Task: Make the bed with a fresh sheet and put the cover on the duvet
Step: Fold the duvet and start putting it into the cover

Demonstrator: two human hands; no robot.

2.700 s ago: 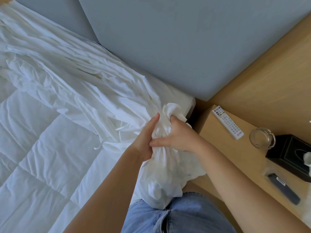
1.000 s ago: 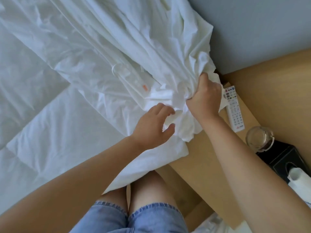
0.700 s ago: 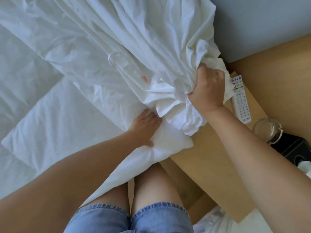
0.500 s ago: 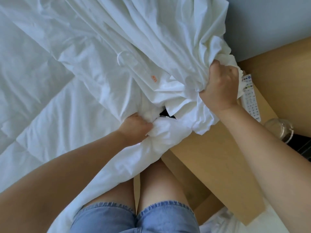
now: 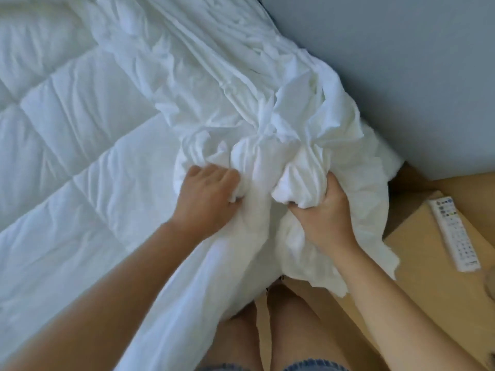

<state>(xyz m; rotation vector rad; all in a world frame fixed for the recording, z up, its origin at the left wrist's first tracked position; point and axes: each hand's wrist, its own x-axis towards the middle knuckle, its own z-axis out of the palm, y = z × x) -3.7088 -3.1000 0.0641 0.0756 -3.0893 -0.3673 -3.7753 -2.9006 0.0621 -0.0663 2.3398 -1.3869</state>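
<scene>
A white quilted duvet (image 5: 67,167) lies spread across the bed on the left. A crumpled white duvet cover (image 5: 227,84) lies bunched along the head of the bed and over the corner nearest me. My left hand (image 5: 209,199) grips a fold of white fabric at that corner, fingers curled into it. My right hand (image 5: 318,212) grips a thick bunch of the cover just to the right, palm turned up. The two hands are a short gap apart. The duvet's corner beneath the bunched cloth is hidden.
A grey padded headboard (image 5: 401,62) rises at the upper right. A wooden bedside table (image 5: 417,277) stands right of the bed with a white remote control (image 5: 452,234) on it. My bare legs and denim shorts (image 5: 308,366) are at the bottom.
My right hand has come down and left with its bunch of cover, closer to my left hand. My left hand has closed on the fabric at the corner. The view shifted left.
</scene>
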